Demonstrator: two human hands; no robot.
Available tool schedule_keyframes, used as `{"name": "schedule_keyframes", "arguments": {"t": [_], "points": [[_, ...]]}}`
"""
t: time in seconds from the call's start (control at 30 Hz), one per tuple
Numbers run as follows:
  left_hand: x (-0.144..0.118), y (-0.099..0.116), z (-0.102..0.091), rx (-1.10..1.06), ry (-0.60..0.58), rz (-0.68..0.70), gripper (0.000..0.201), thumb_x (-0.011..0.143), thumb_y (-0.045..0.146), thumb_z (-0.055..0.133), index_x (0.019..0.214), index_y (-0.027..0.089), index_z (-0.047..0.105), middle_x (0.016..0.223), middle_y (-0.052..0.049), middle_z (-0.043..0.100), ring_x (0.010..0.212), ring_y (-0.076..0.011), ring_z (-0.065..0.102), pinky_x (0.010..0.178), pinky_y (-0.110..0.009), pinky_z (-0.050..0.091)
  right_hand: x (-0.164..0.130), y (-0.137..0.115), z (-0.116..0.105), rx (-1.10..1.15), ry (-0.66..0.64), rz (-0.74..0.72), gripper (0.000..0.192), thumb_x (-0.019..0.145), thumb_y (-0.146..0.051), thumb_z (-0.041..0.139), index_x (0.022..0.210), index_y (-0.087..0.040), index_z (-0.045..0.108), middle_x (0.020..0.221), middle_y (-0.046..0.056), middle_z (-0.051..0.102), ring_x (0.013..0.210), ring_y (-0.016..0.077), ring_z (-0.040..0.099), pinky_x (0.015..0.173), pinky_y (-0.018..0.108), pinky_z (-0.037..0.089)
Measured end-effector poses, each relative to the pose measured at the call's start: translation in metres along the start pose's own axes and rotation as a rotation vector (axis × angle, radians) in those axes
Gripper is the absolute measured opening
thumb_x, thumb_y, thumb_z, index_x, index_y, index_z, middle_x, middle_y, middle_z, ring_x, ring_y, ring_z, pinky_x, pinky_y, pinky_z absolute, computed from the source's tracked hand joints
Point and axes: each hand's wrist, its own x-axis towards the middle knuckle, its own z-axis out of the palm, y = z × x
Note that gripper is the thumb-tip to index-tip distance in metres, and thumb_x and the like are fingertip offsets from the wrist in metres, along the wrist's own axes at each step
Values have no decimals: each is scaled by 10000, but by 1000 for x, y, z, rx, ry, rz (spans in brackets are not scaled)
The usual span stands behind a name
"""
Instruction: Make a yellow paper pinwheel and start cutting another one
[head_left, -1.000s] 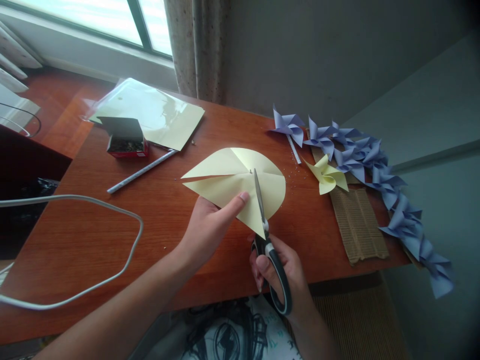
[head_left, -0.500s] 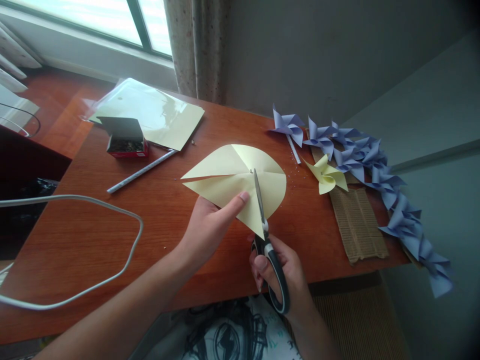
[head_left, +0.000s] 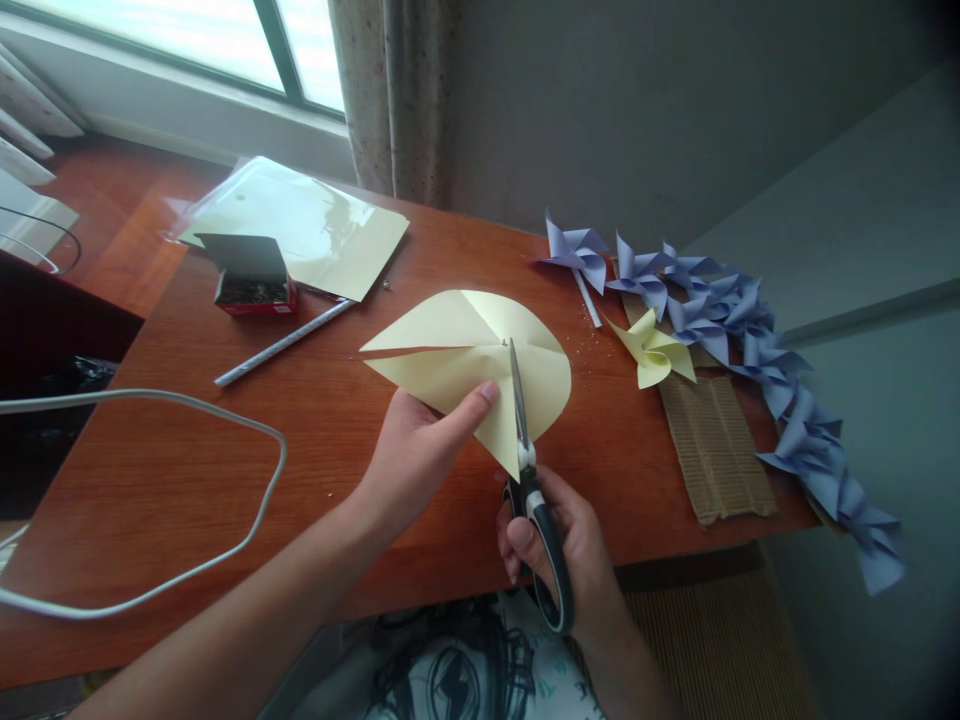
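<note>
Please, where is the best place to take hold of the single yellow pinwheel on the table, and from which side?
Probably the yellow pinwheel is best pinched at its centre, from above. Its curled blades stand up and look easy to crush; purple pinwheels crowd its far and right sides, and the corrugated cardboard lies under it.

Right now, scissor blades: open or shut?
Shut. The scissors show as one thin line of blade lying along the cut in the yellow paper, gripped by the right hand.
</note>
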Motion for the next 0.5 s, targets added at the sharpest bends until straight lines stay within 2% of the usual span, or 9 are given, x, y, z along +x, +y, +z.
{"name": "schedule_keyframes", "arguments": {"t": [0.23, 0.5], "points": [[0, 3, -3, 151, -9, 77, 232, 865, 311, 751, 1038, 159, 779, 1005, -65, 801, 915, -228, 735, 809, -275, 571, -3, -3, 2, 24, 2, 16, 514, 776, -539, 813, 1094, -184, 620, 687, -32, 592, 496, 82, 508, 448, 182, 451], [1, 1, -1, 68, 38, 70, 272, 838, 324, 780, 1063, 172, 767, 1085, -72, 789, 981, -250, 728, 861, -307, 567, -3, 4, 1, 8, -8, 15, 507, 800, -503, 807, 1145, -182, 617, 705, -33, 590, 513, 80, 513, 481, 188, 439]]}}
